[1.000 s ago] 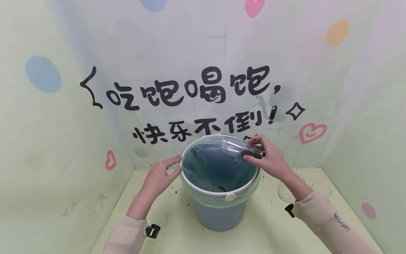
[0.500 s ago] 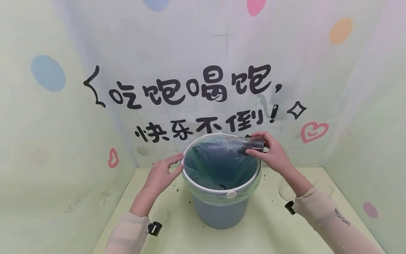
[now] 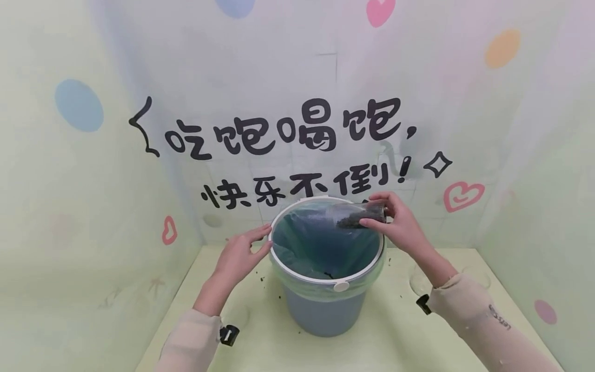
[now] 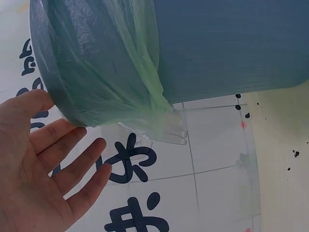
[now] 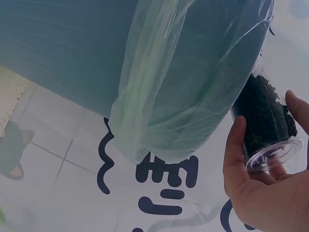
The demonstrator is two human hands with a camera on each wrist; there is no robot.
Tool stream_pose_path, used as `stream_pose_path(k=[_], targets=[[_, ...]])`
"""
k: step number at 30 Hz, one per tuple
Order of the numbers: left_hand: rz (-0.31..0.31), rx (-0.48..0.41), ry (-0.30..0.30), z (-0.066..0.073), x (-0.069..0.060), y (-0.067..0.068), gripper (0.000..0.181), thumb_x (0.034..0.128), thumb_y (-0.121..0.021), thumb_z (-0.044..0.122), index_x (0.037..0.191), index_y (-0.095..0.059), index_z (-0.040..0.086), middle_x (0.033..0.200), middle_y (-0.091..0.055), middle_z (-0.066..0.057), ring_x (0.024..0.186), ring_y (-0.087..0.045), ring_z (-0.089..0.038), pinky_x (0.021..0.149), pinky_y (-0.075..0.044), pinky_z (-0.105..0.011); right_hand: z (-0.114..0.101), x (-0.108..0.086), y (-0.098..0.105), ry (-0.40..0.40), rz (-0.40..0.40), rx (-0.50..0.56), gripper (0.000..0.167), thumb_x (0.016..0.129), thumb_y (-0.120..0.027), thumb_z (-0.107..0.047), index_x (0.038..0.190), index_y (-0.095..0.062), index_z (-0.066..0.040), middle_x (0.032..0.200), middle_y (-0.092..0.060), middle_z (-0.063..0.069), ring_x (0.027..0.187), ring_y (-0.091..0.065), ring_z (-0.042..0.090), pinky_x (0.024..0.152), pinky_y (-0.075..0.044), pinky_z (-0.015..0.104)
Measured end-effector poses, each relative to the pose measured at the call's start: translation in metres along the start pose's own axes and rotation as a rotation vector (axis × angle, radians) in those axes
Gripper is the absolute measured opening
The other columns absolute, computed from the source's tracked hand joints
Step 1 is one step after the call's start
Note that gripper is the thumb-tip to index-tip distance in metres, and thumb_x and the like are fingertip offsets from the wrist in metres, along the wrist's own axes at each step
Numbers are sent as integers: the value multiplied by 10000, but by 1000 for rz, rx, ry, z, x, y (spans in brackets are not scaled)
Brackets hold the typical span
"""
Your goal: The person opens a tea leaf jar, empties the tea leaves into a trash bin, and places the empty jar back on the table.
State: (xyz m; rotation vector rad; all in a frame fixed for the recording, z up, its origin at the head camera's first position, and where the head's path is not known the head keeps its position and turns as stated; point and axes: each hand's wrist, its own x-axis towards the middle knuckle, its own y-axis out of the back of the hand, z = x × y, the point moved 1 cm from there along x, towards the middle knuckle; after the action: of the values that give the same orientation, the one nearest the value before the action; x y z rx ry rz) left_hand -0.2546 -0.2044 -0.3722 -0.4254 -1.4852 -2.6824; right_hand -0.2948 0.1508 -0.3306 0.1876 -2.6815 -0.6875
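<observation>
A round blue-grey bin stands on the table, its mouth lined with a thin green plastic bag folded over the white rim. My left hand touches the rim's left side with thumb and fingertips; in the left wrist view its other fingers spread loosely. Over the right part of the rim, my right hand grips a clear plastic cup near its base. The cup lies nearly level, mouth toward the bin, with dark, crumbly bits along its lower side.
Clear round plastic pieces lie on the table at the right, partly behind the right forearm. Dark crumbs are scattered around the bin. A printed backdrop closes off the back and sides.
My right hand has tipped the cup from mouth-up to about level, and the dark bits inside have slid toward its mouth. The left hand keeps its place at the rim.
</observation>
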Motion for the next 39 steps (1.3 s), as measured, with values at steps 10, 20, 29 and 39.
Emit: stream_pose_path(k=[10, 20, 29, 39], targets=[[4, -5, -4, 0, 0, -1, 474, 975, -610, 382, 1419, -570, 220, 1472, -551, 14, 1191, -646, -380, 946, -558, -543, 2, 3, -1, 10, 7, 9, 514, 891, -754, -204, 1315, -505, -52, 1274, -621, 169, 1000, -549, 277, 810, -469, 320], [14, -16, -5, 0, 1, -2, 471, 972, -619, 357, 1415, -574, 202, 1461, -559, -9, 1190, -648, -372, 946, -568, -516, 3, 4, 0, 3, -9, 2, 533, 894, -753, -214, 1348, -510, -78, 1317, -584, 171, 1082, -587, 343, 808, -517, 331], [20, -9, -12, 0, 3, 2, 472, 975, -618, 346, 1421, -566, 201, 1466, -555, -25, 1194, -642, -386, 937, -569, -532, 1, 5, 2, 24, -4, 3, 564, 898, -749, -201, 1383, -487, -81, 1341, -573, 185, 1143, -580, 367, 876, -504, 345], [6, -12, -1, 1, 1, -1, 472, 977, -615, 344, 1425, -563, 204, 1469, -551, -19, 1211, -634, -375, 950, -565, -522, -8, 4, 6, 23, -7, -17, 609, 893, -757, -214, 1405, -447, -95, 1361, -567, 187, 1155, -588, 404, 904, -530, 406]])
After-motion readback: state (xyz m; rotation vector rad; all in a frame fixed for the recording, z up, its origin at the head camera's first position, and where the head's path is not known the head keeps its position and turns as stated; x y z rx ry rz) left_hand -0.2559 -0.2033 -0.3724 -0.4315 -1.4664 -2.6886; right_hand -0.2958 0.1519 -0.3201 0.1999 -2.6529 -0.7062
